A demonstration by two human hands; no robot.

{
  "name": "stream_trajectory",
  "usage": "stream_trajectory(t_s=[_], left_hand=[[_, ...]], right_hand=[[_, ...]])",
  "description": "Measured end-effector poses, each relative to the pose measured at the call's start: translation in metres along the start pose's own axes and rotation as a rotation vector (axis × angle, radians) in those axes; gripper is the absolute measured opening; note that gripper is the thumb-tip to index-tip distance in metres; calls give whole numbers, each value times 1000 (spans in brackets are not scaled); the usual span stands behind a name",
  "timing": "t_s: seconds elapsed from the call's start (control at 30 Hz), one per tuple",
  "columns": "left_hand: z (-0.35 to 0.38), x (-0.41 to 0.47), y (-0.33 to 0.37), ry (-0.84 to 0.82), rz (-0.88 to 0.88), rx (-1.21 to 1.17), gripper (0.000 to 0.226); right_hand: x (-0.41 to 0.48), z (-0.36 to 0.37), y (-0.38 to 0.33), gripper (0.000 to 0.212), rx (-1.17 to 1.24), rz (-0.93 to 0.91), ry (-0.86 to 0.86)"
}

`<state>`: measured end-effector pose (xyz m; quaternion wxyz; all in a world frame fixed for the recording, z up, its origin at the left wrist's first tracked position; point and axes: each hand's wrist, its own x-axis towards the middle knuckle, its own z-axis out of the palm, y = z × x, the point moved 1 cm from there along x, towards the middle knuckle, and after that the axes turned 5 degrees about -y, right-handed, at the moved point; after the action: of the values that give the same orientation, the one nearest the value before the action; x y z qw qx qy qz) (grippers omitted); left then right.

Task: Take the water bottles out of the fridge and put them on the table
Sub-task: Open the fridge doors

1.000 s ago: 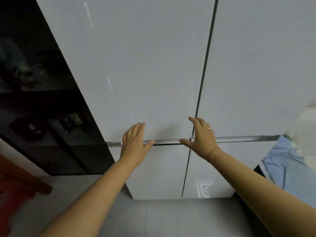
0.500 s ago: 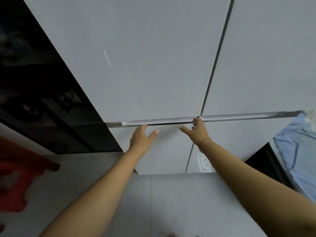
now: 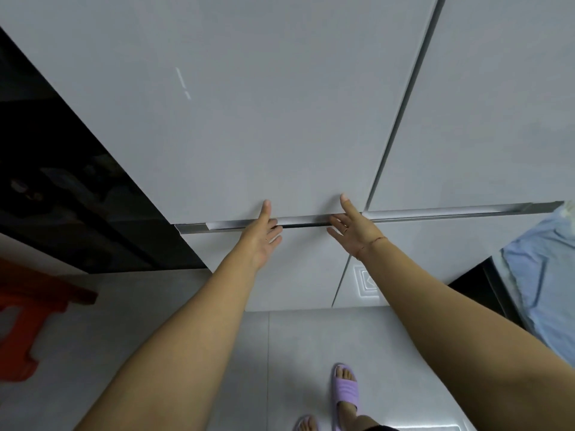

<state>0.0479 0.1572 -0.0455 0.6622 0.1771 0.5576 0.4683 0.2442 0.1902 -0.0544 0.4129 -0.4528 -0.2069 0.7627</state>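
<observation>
At the fridge (image 3: 280, 126) front, both hands were on the metal handle strip (image 3: 435, 211) that runs along the lower edge of the upper doors. Left hand (image 3: 263, 236): thumb laid up flat on the upper left door, fingers (image 3: 275, 233) curled under the strip; whether they gripped it tight could not be told. Right hand (image 3: 353, 227): thumb up on the same door near the centre seam, fingers spread and hooked into the gap under the strip, holding nothing else. All four doors shut. Water bottles not visible; interior hidden behind the doors. Blue cloth (image 3: 541, 275) at right edge of view, red stool (image 3: 34, 309) on the floor (image 3: 311, 353) at left. Feet in purple slippers (image 3: 345, 388) at the bottom edge.
</observation>
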Motion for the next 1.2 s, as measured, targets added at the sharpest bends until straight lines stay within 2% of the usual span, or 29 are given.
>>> stream_trajectory(t_s=[0.17,0.37,0.57,0.77,0.93,1.07,1.2], left_hand=[[5,12,-6,-89,4,-198,78],[14,17,-13,-126,47,-329,69],[17,10,-11,-105,37,-329,68],[18,4,-7,-117,24,-318,66],[19,3,-8,-102,27,-325,67],[20,1,-9,-105,33,-318,66],[17,-7,-13,-110,33,-266,66]], right_hand=[[8,2,0,42,161,8,-65],[11,1,2,52,153,-5,-56],[9,5,6,64,191,-22,-18],[8,8,7,64,211,-28,13],[9,9,9,75,219,-45,46],[6,7,12,67,208,-48,54],[-4,5,23,68,190,-60,39]])
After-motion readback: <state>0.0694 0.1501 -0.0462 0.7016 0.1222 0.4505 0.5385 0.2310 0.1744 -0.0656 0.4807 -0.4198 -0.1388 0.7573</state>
